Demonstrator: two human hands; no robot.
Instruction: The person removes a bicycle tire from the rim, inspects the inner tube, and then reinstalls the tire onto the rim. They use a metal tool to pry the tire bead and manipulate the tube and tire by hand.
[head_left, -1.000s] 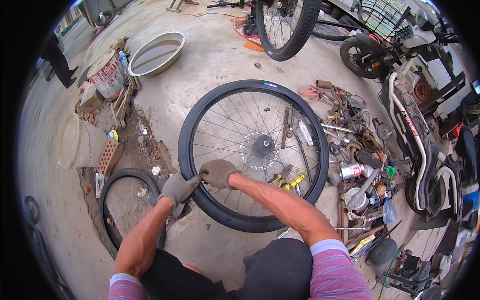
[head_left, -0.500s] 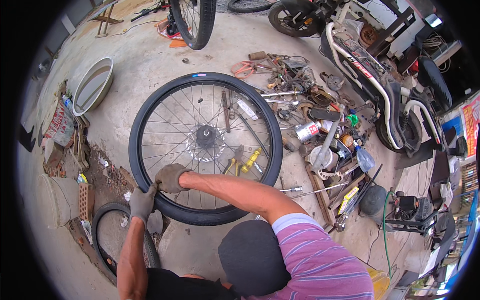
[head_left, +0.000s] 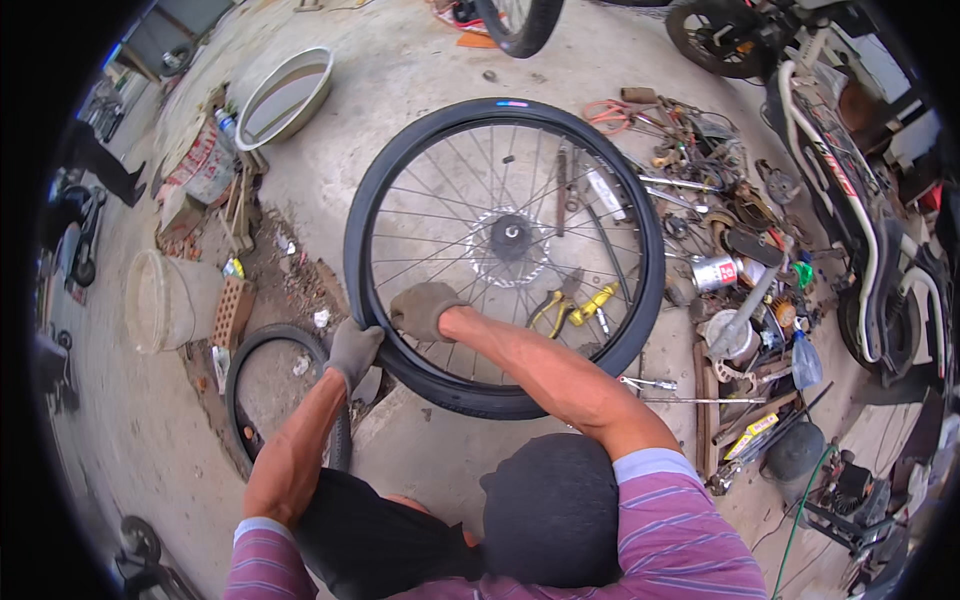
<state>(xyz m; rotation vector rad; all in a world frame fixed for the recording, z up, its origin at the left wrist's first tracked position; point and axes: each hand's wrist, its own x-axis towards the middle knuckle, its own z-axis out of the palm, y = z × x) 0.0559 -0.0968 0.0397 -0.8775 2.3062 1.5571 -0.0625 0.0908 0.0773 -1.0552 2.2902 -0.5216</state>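
Observation:
A spoked bicycle wheel (head_left: pixel 513 236) with a brake disc at its hub lies flat on the concrete. Around its rim runs a black bicycle tyre (head_left: pixel 655 255). My left hand (head_left: pixel 355 350), in a grey glove, grips the tyre's outer side at the lower left. From the inner side, over the spokes, my gloved right hand (head_left: pixel 424 311) is closed on the same stretch of tyre and rim; its fingertips are mostly hidden. Through the spokes show yellow-handled pliers (head_left: pixel 549 310) and a yellow tool (head_left: pixel 594 303) on the ground.
A second tyre (head_left: pixel 237 400) lies at the lower left, near a perforated brick (head_left: pixel 232 312) and a white bucket (head_left: pixel 160 300). Farther off stands a basin (head_left: pixel 325 85) of water. Scattered tools and parts (head_left: pixel 740 215) cover the right side, beside a motorbike (head_left: pixel 850 215).
The view has shifted, so the wheel now appears farther right and higher. Both hands stay at its lower left, slightly farther apart and a little farther along the tyre.

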